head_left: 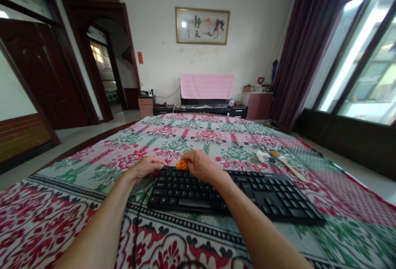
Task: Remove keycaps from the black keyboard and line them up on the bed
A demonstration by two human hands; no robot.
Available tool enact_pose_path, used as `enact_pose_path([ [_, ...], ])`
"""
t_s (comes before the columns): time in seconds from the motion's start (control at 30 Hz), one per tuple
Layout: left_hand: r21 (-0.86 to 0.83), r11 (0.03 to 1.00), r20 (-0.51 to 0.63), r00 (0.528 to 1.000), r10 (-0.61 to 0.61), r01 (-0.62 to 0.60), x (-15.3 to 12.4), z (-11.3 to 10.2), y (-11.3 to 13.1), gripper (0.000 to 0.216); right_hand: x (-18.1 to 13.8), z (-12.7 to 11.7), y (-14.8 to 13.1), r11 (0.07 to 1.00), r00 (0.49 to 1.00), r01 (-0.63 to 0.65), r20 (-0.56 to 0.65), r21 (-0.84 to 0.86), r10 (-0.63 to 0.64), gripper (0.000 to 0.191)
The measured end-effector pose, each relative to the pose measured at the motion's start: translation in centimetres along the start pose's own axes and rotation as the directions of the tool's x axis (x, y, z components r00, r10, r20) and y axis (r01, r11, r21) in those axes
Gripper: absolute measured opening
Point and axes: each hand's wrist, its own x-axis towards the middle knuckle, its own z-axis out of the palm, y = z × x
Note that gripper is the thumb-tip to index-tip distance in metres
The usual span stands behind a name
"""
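Note:
A black keyboard (198, 204) lies at a slant on the patterned cloth in front of me. My left hand (147, 167) holds the keyboard's far left corner, thumb and fingers closed on its edge. Pinched in my right hand (199, 165) is a small crumpled orange cloth (182, 164), pressed against the far edge of the keyboard above the top row of keys. My right forearm passes over the middle keys and hides some of them. From the keyboard's left side a black cable (137, 223) runs toward me.
To the right, beyond the keyboard, lie a flat brush (289, 167) with a wooden handle and a crumpled white wad (262, 156). A floral cloth (173, 137) covers the table. Against the far wall stands a low cabinet (198, 111) with a pink towel (206, 86) above it.

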Motion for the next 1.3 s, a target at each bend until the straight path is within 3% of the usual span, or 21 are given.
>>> enact_pose_path([
  [0.17, -0.027, 1.000, 0.034, 0.999, 0.001, 0.000, 0.1, -0.1, -0.1, 0.025, 0.0, 1.0, -0.2, 0.997, 0.999, 0.028, 0.021, 0.070, -0.030, 0.035],
  [0.27, -0.003, 1.000, 0.019, 1.000, -0.002, 0.002, 0.2, -0.2, -0.2, 0.027, 0.1, 1.3, -0.5, 0.998, 0.999, -0.044, -0.011, 0.046, 0.045, 0.027],
  [0.43, 0.025, 1.000, 0.004, 1.000, 0.017, -0.017, 0.3, -0.3, -0.4, 0.030, 0.0, 1.5, -0.9, 0.988, 0.983, -0.152, -0.096, 0.023, 0.154, 0.042],
  [0.6, 0.027, 1.000, -0.001, 1.000, 0.004, -0.004, 0.3, -0.2, -0.3, 0.031, 0.1, 1.4, -0.5, 0.985, 0.979, -0.170, -0.119, -0.009, 0.168, 0.010],
  [0.83, 0.042, 0.999, -0.005, 1.000, 0.020, -0.020, 0.2, -0.2, -0.1, 0.030, -0.2, 1.8, 0.5, 0.997, 0.994, -0.026, -0.104, 0.074, 0.034, 0.035],
  [1.07, 0.055, 0.998, -0.001, 1.000, 0.028, -0.028, 0.4, -0.3, -0.5, 0.030, -0.2, 3.1, -0.9, 0.987, 0.987, 0.157, -0.019, 0.022, -0.157, 0.021],
  [1.2, 0.043, 0.999, -0.001, 0.999, 0.034, -0.034, 0.3, -0.3, -0.5, 0.030, -0.4, 2.0, -0.9, 0.992, 0.991, 0.110, 0.088, -0.069, -0.103, 0.023],
  [1.3, 0.028, 0.999, 0.000, 1.000, 0.020, -0.020, 0.1, -0.1, -0.1, 0.029, -0.4, 1.2, -0.4, 0.994, 0.993, 0.086, 0.082, -0.074, -0.080, 0.025],
])
